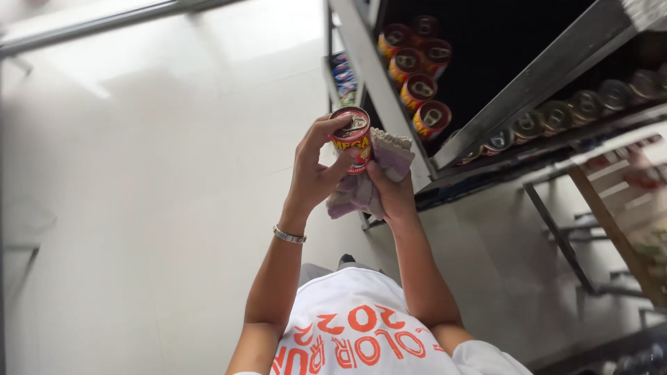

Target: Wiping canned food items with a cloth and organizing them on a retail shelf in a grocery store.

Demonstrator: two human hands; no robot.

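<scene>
- A red tin can (353,139) with a pull-tab lid is held up in front of the shelf, pretty much mid-frame.
- It's gripped by the left hand (314,173), fingers wrapped round its side and top.
- A pale folded cloth (372,182) is clutched in the right hand (392,194), pressed against the can.
- More red cans (419,89) are lined up on the metal shelf (379,83) just right of it.
- Silver-topped tins (556,117) are seen further right.

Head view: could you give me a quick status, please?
Left hand grips red can. Right hand presses cloth against it. Nothing in the way.

Can (352,142) left of cloth (372,182).
</scene>
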